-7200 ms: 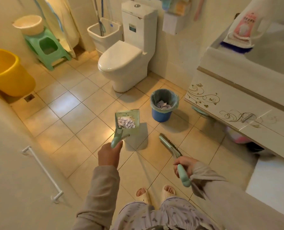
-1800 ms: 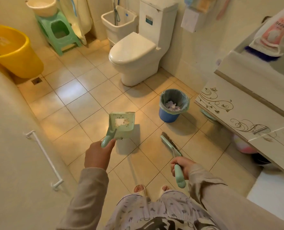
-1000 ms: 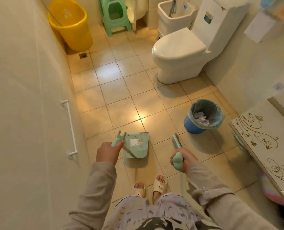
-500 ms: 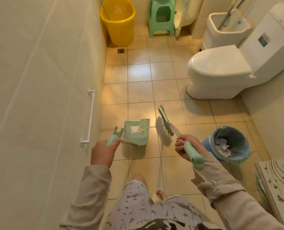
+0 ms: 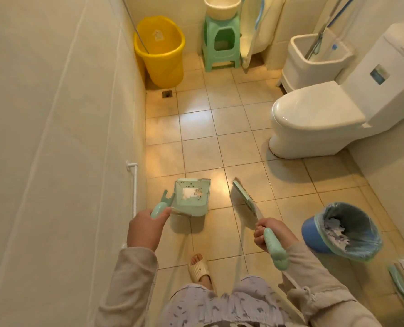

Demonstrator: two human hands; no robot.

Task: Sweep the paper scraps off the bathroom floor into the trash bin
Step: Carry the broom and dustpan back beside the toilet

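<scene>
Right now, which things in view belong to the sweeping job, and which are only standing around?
Job: dustpan in left hand, brush in right hand, trash bin holding paper scraps.
Standing around: yellow bucket, green stool, toilet.

**Tiled bathroom floor and what stands on it**

The floor [image 5: 196,128] is laid in square beige tiles with dark grout lines and a bright glare patch near the middle of the frame. A yellow bucket [image 5: 161,53] stands against the wall at upper left, with a small floor drain [image 5: 167,93] just below it. A green plastic stool [image 5: 221,41] stands at top centre, a white ceramic mop sink [image 5: 314,60] at upper right, and a white toilet [image 5: 314,119] at right. A blue trash bin [image 5: 314,234] with a plastic liner stands at lower right. A slippered foot [image 5: 198,270] rests at bottom centre.
</scene>
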